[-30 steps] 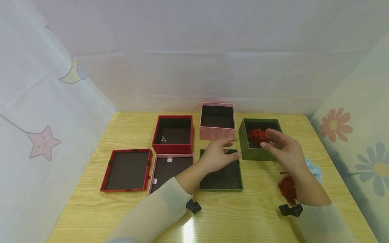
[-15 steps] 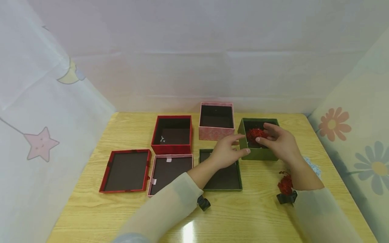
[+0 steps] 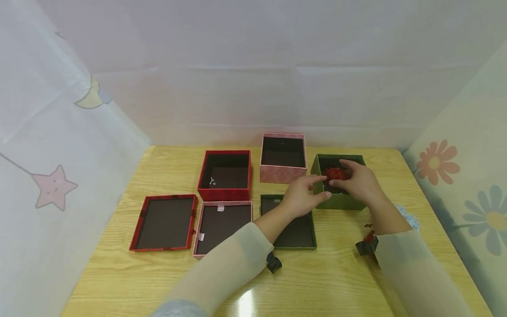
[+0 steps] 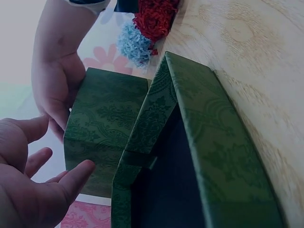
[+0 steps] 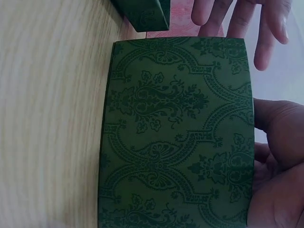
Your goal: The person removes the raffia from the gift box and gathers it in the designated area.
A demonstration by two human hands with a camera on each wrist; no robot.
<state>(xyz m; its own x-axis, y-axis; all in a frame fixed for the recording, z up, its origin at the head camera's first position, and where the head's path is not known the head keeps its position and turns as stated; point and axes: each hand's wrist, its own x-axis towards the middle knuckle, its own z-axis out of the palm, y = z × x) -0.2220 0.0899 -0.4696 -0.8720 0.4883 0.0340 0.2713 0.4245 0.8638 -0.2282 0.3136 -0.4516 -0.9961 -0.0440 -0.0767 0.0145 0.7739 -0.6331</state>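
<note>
The green patterned box (image 3: 340, 201) stands at the back right with red shredded paper (image 3: 334, 173) inside. My right hand (image 3: 363, 182) reaches over its right and front rims, thumb and fingers spread beside the shreds; fingertip contact is hidden. At the box's front left corner, my left hand (image 3: 302, 197) holds nothing, its fingers extended and the thumb apart. In the left wrist view the left hand (image 4: 35, 178) hovers next to the green box (image 4: 102, 111). The box's front wall (image 5: 175, 133) fills much of the right wrist view. A green lid (image 3: 295, 231) lies below the left hand, inside up.
A pink box (image 3: 283, 174) and a red box (image 3: 223, 194) stand open-topped, the red one holding a few white scraps. A red lid (image 3: 164, 222) and a pink lid (image 3: 225, 220) lie in front. Blue shreds (image 3: 409, 218) and red shreds (image 4: 154, 19) sit at the right.
Both hands have moved toward the green box: the left to the right, the right slightly left and farther in over the rim. The right forearm now covers more of the loose red shreds.
</note>
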